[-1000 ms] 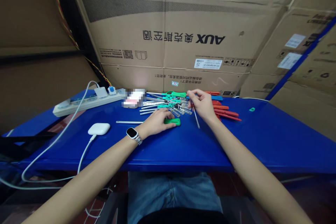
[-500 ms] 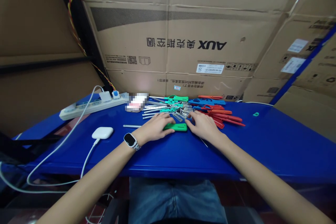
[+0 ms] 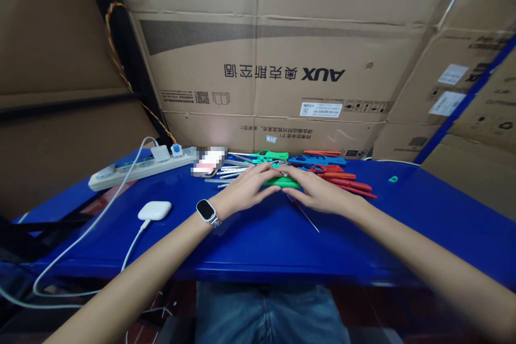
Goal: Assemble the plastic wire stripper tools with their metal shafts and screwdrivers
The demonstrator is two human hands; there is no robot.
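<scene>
Head view: my left grip (image 3: 246, 189) and right grip (image 3: 316, 189) both pinched the green handle (image 3: 284, 182). A thin rod (image 3: 308, 219) lay nearby.

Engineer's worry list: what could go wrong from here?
Around the green handle, the right hand might knock the thin rod toward the table edge. The left forearm might snag the white cable and drag the white case. The right arm could nudge the red pieces.

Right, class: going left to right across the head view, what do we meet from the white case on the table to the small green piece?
White case → watch → left hand → right hand → small green piece.
</scene>
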